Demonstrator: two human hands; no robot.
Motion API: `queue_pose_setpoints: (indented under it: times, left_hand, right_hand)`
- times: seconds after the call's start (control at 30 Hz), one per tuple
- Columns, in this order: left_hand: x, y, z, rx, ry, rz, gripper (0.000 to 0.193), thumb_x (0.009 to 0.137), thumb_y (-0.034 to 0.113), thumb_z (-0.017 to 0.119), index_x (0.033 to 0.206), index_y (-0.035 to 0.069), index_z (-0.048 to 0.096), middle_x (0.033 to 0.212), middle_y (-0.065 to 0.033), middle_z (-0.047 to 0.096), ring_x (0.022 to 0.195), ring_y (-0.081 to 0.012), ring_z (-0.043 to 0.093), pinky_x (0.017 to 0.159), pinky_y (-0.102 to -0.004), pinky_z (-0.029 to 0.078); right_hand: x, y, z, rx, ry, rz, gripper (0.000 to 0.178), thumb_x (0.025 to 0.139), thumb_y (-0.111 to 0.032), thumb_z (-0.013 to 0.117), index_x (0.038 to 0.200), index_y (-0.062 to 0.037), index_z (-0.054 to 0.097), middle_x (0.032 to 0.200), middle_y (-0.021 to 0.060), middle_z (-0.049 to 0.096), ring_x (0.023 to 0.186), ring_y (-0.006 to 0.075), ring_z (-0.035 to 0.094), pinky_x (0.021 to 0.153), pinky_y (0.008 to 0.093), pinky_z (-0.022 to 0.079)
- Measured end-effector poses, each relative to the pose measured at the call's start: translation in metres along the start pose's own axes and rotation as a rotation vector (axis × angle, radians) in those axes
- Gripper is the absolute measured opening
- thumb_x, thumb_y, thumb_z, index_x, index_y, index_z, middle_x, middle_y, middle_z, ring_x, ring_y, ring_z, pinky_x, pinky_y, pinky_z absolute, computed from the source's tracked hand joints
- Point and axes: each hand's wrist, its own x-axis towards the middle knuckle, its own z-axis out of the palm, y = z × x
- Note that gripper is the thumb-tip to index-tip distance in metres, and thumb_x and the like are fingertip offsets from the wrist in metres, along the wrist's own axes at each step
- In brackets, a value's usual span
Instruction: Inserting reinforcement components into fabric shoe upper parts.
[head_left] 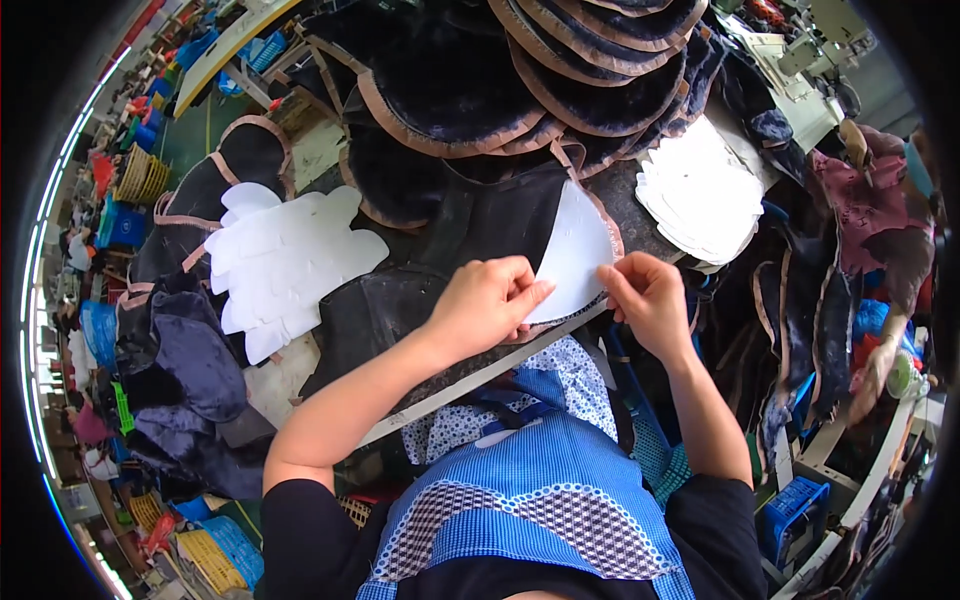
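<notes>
A pale, curved-edged insert sheet (573,255) lies over the end of a dark fabric piece (497,222) with tan edge binding, near the front edge of the table (480,372). At the sheet's lower left corner, my left hand (490,300) is closed, thumb and forefinger pinching its edge. My right hand (646,298) pinches the curved right rim, where sheet and bound edge meet. I cannot tell whether those fingers also grip the fabric. The fabric's underside is hidden.
White cut sheets lie in an overlapping pile (290,262) at left and another stack (700,195) at right. Dark furry pieces with tan borders (450,100) heap up at the back. More dark pieces (195,350) hang at left. A sewing machine (800,60) stands far right.
</notes>
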Motion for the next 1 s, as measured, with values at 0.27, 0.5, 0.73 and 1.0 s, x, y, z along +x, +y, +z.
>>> queue_pose_setpoints:
  times: [0.27, 0.5, 0.73, 1.0]
  left_hand:
    - [0.008, -0.024, 0.018, 0.365, 0.155, 0.228, 0.037, 0.099, 0.037, 0.069, 0.079, 0.006, 0.065, 0.057, -0.0074, 0.066, 0.050, -0.0218, 0.067, 0.049, -0.0331, 0.048]
    - [0.013, -0.017, 0.023, 0.412, 0.160, 0.266, 0.037, 0.100, 0.038, 0.068, 0.080, 0.007, 0.066, 0.055, -0.0087, 0.063, 0.050, -0.0264, 0.067, 0.048, -0.0361, 0.049]
    - [0.016, -0.022, 0.025, 0.530, 0.173, 0.352, 0.027, 0.099, 0.034, 0.066, 0.087, 0.010, 0.064, 0.058, -0.0084, 0.067, 0.054, -0.0288, 0.070, 0.050, -0.0401, 0.054]
    - [-0.032, -0.043, 0.027, 0.536, 0.157, 0.639, 0.014, 0.085, 0.016, 0.072, 0.094, 0.007, 0.066, 0.090, -0.0097, 0.065, 0.088, -0.0263, 0.070, 0.072, -0.0383, 0.056]
  right_hand:
    - [-0.003, 0.009, 0.006, -0.002, 0.067, 0.101, 0.026, 0.100, -0.019, 0.070, 0.084, 0.0008, 0.066, 0.064, 0.0028, 0.065, 0.052, 0.0058, 0.060, 0.047, 0.0207, 0.048]
    - [0.001, 0.001, 0.007, -0.055, 0.094, 0.145, 0.024, 0.102, -0.016, 0.067, 0.088, 0.0018, 0.064, 0.065, 0.0035, 0.066, 0.056, 0.0053, 0.063, 0.049, 0.0206, 0.051]
    - [0.010, 0.015, 0.002, -0.599, 0.138, -0.154, 0.023, 0.095, -0.020, 0.074, 0.093, -0.0044, 0.057, 0.060, 0.0097, 0.063, 0.049, 0.0212, 0.063, 0.046, 0.0338, 0.047]
    - [0.043, -0.021, -0.008, -1.008, -0.126, -0.382, 0.038, 0.090, -0.013, 0.069, 0.128, -0.0212, 0.070, 0.061, 0.0138, 0.061, 0.055, 0.0286, 0.064, 0.056, 0.0417, 0.051]
